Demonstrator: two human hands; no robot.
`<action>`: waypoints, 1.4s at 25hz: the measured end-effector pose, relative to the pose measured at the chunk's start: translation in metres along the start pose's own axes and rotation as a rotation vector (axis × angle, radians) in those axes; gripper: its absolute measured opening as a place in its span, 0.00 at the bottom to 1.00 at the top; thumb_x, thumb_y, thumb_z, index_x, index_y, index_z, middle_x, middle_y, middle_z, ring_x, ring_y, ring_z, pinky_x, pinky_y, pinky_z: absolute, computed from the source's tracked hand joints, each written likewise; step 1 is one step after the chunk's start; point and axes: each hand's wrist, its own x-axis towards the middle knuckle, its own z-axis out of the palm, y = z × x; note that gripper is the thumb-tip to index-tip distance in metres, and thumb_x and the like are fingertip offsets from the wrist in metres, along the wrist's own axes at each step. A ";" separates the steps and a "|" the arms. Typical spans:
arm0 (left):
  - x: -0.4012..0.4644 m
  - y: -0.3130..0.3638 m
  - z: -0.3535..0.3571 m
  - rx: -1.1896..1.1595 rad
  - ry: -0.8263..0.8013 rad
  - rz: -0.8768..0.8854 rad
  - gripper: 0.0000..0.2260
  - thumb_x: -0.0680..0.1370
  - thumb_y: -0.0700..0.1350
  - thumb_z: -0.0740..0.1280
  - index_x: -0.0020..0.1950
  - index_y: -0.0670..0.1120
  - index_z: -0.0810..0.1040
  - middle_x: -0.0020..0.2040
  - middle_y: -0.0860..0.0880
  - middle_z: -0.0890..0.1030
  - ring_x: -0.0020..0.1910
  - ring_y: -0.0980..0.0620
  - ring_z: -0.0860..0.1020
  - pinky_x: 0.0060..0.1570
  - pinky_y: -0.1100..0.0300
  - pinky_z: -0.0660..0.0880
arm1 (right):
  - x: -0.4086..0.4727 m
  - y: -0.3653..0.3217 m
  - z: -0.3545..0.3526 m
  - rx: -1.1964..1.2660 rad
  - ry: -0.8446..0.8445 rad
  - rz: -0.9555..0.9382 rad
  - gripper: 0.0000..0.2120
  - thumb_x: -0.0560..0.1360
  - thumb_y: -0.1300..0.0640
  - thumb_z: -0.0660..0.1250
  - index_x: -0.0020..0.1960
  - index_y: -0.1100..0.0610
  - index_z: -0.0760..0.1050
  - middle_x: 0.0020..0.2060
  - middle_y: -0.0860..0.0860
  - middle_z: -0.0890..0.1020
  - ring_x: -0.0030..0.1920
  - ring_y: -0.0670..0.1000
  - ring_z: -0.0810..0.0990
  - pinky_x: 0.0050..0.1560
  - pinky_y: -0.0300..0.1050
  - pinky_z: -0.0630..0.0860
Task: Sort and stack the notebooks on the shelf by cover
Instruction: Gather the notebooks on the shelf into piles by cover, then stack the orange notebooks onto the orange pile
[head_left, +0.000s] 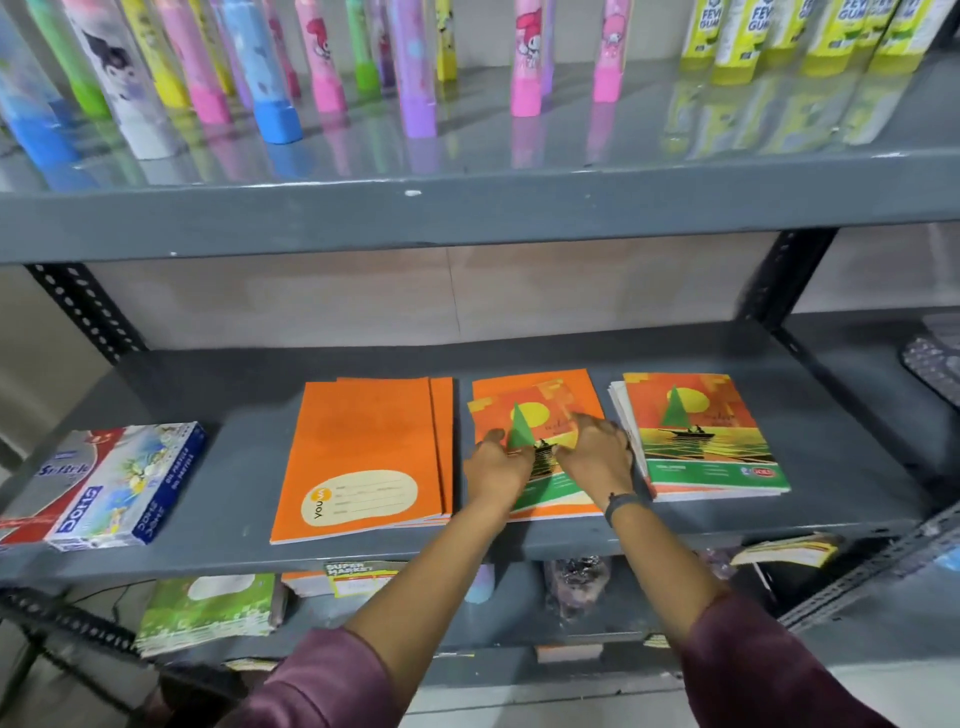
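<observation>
On the grey middle shelf (218, 478) lie three groups of notebooks. A stack of plain orange notebooks (363, 447) is on the left. A pile with sailboat-sunset covers (701, 431) is on the right. Between them a sailboat-cover notebook (540, 415) lies slightly askew on a plain orange notebook (535, 382). My left hand (496, 470) grips the sailboat notebook's left edge and my right hand (597, 454) holds its right side. Both hands cover the lower half of that cover.
A box of oil pastels (111, 486) lies at the shelf's left end. Colourful tube cases (270, 67) and yellow glue bottles (779, 36) stand on the upper shelf. The lower shelf holds green notebooks (208, 610) and other stationery. Perforated uprights (83, 312) frame the bay.
</observation>
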 end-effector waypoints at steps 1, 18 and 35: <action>-0.001 0.001 0.003 -0.057 0.036 -0.027 0.15 0.74 0.44 0.64 0.60 0.43 0.73 0.57 0.42 0.79 0.57 0.41 0.76 0.55 0.55 0.72 | -0.001 0.002 0.000 0.009 0.031 -0.019 0.27 0.73 0.53 0.67 0.70 0.54 0.67 0.67 0.57 0.73 0.68 0.61 0.66 0.67 0.53 0.66; -0.011 0.099 0.097 -0.728 -0.136 -0.208 0.02 0.73 0.41 0.64 0.42 0.46 0.72 0.40 0.47 0.76 0.35 0.53 0.73 0.33 0.61 0.68 | 0.040 0.091 -0.131 0.511 0.381 0.197 0.19 0.70 0.56 0.70 0.60 0.57 0.76 0.56 0.59 0.82 0.58 0.60 0.79 0.61 0.52 0.74; 0.025 -0.003 0.019 0.121 0.225 -0.218 0.25 0.72 0.49 0.62 0.67 0.42 0.64 0.55 0.41 0.77 0.54 0.40 0.76 0.57 0.45 0.74 | 0.001 0.035 -0.020 0.261 -0.175 -0.085 0.30 0.73 0.51 0.68 0.72 0.55 0.63 0.69 0.57 0.70 0.67 0.59 0.70 0.65 0.50 0.72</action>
